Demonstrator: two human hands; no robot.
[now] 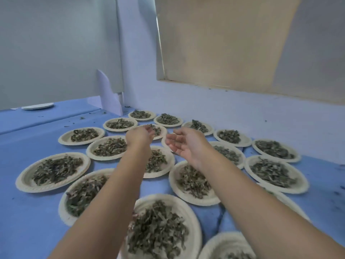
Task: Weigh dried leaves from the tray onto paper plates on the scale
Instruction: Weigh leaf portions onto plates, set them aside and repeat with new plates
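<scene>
Dried leaves (56, 169) heap paper plates (22, 182); left hand (140, 135) maybe pinches some.

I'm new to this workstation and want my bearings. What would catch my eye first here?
Many paper plates heaped with dried leaves cover the blue cloth from front to back. Over the middle, the left hand reaches above a far plate, the right hand open beside it.

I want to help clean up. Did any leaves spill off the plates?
Yes. Small leaf crumbs lie scattered on the blue tablecloth at the far left, off the paper plates, near the folded white paper.
</scene>
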